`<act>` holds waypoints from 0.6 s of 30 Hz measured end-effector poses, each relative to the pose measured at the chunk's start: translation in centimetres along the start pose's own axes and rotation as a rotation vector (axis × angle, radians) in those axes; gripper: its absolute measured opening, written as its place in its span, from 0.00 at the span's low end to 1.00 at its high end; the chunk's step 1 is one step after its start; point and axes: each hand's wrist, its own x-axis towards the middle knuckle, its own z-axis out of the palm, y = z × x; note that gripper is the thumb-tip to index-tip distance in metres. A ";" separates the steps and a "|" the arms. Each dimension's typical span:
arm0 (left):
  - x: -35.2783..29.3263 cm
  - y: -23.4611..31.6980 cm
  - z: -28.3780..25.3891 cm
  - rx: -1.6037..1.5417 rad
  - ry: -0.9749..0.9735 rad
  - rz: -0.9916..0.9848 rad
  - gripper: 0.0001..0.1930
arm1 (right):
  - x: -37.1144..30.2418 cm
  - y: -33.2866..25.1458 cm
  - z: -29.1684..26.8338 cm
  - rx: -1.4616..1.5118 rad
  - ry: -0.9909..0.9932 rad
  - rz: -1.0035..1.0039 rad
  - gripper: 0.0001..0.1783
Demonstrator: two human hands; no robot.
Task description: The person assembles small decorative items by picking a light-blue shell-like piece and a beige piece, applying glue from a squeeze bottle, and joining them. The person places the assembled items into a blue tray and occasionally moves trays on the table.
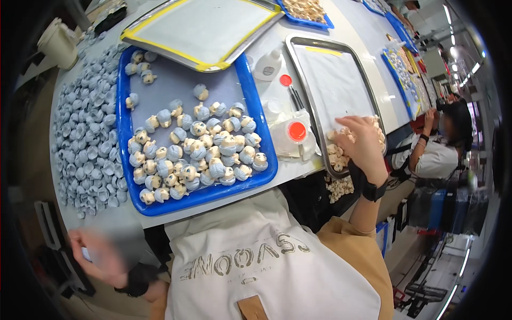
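Note:
At the metal tray's near end, my right hand (364, 145) reaches over a cluster of small cream doll-head pieces (337, 159), its fingers loosely bent and apart. Whether a fingertip touches a piece I cannot tell. My left hand (102, 257) is low at the left, off the table's near edge and smeared by motion. Its fingers curl around a small pale thing, mostly hidden. Between the hands, a blue tray (198, 198) holds many small doll heads (198, 128) with light-blue hair. Left of it lies a wide heap of loose light-blue hair shells (90, 144).
A yellow-taped board (194, 32) overlaps the blue tray's far end. Between the trays stand a white bottle (268, 65) and a red-topped container (296, 132). The steel tray (300, 69) is lined with white sheet. A co-worker (440, 138) is at the right; a beige pitcher (57, 44) stands far left.

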 end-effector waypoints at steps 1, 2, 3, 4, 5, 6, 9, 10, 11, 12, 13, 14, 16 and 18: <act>-0.5 -0.6 2.1 -0.345 -0.216 -0.223 0.08 | 0.2 0.1 0.8 -0.016 -0.074 -0.017 0.10; 0.5 -2.4 3.8 -0.468 -0.279 -0.438 0.09 | -0.3 0.4 1.3 -0.043 -0.140 0.000 0.10; 0.7 -3.3 5.4 -0.576 -0.310 -0.615 0.10 | 0.2 0.1 1.5 -0.066 -0.150 0.000 0.09; 1.2 -4.4 6.8 -0.680 -0.241 -0.719 0.12 | 0.2 -0.1 1.4 -0.099 -0.160 0.020 0.09; 1.3 -5.1 7.8 -0.780 -0.168 -0.808 0.13 | 0.3 -0.3 1.6 -0.125 -0.165 0.029 0.09; 1.5 -5.3 8.5 -0.805 -0.116 -0.845 0.14 | 0.3 -0.5 1.5 -0.119 -0.107 0.002 0.09; 1.8 -6.1 9.2 -0.753 -0.052 -0.901 0.15 | 0.0 -1.7 0.5 0.007 0.115 0.097 0.09; 1.8 -6.0 9.8 -0.680 -0.018 -0.903 0.16 | -0.1 -2.7 -0.1 0.076 0.144 0.155 0.09; 1.7 -5.8 10.0 -0.606 0.017 -0.906 0.17 | -0.4 -3.3 -0.4 0.144 0.198 0.158 0.09; 1.6 -6.2 9.6 -0.546 -0.044 -0.876 0.18 | -1.1 -4.3 -0.9 0.195 0.240 0.156 0.10; 1.7 -6.2 9.6 -0.526 -0.113 -0.894 0.18 | -1.7 -5.6 -1.4 0.248 0.280 0.158 0.12; 1.7 -6.3 9.6 -0.504 -0.183 -0.912 0.18 | -2.0 -7.5 -1.3 0.486 0.321 0.164 0.14; 1.5 -6.4 9.9 -0.486 -0.284 -0.975 0.18 | -2.8 -10.8 -1.3 0.874 0.272 0.102 0.18; 1.3 -7.2 9.8 -0.333 -0.497 -0.951 0.18 | -2.5 -12.3 -0.6 0.948 0.077 -0.261 0.18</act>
